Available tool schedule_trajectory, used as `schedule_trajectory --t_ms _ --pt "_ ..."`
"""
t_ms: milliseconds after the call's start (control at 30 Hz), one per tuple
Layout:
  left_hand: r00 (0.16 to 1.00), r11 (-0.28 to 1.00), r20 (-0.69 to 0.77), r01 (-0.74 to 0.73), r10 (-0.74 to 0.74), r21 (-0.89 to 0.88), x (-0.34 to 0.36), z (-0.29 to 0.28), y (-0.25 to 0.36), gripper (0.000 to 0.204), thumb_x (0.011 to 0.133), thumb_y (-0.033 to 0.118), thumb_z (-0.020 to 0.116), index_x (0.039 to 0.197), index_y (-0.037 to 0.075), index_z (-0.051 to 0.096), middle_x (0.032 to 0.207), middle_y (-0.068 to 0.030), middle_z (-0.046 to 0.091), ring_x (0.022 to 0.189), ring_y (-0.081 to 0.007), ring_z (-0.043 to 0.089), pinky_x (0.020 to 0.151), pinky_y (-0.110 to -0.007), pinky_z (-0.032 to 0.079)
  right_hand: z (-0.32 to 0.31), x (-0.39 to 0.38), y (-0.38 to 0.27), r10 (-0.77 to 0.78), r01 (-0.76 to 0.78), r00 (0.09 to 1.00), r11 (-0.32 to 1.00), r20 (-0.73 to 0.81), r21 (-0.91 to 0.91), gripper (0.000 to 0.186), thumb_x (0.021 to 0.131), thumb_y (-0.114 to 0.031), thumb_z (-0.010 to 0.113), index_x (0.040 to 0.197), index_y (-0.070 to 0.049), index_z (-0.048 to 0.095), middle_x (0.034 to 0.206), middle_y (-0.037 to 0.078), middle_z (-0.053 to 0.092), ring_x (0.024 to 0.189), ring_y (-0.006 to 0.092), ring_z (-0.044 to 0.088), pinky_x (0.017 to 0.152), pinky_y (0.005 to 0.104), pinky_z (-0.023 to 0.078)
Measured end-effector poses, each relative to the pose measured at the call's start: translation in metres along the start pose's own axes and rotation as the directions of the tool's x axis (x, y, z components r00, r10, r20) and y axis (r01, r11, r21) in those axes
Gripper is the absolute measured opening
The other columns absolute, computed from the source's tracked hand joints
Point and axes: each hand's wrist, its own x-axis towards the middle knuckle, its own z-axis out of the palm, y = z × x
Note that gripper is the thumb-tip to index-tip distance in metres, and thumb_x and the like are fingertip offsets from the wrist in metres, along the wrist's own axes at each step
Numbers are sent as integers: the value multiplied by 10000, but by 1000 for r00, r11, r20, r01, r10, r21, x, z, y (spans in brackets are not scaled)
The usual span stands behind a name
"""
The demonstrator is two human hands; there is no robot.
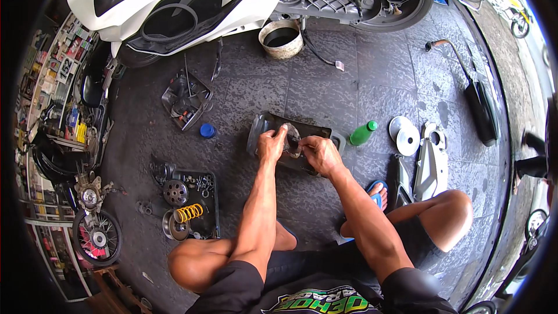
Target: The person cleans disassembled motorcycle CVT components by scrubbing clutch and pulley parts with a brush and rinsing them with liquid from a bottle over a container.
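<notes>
Scooter point(192, 9), white and black, across the far side, mechanism bare toward its right end. Exhaust point(481, 110) with a black body at far right. Dark shallow tub point(256, 132) in the middle, beneath both hands. Silver cover point(431, 166) at right, upper end near two overlapping discs point(408, 141). Black tray point(217, 200) at near left, crowded with metal parts. Stained white bucket point(285, 52) close by the scooter, dark inside. Left hand point(271, 144) clamped on a grimy curved part point(294, 134) over the tub; right hand point(321, 154) just apart from the left, fingertips at its right edge (pinching or merely touching, cannot tell). Green bottle point(360, 135) right of the tub. Yellow spring point(189, 213), on its side, by the black tray's left part. Blue container point(207, 131), smallest, left of the tub.
</notes>
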Motion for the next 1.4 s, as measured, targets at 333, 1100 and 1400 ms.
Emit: schedule_trajectory --t_ms 333,1100,1400 --pt "964 962 -60 -265 261 -68 -13 6 12 421 966 423 576 1028 21 682 878 -197 698 820 -342 680 734 -430 502 -1 -2 2 328 -307 910 944 -255 119 203 855 -154 650 990 -12 707 887 207 716 861 391 695 786 430 555" --pt "942 295 325 288 83 -911 -13 10 -3 651 971 621 386 1257 68 577 1204 -97 640 1093 -256 640 947 -442 527 -2 -1 -39 469 -267 876 669 -116 693 174 852 -82 649 962 43 699 776 72 701 708 106 640 658 263 517" --pt "965 404 255 213 54 -889 -14 5 3 712 953 687 381 1137 43 621 984 -95 695 892 -238 680 808 -398 576 -17 -2 -65 355 -316 928 910 -111 267 196 851 -86 640 980 49 697 845 156 737 775 167 700 693 308 537"
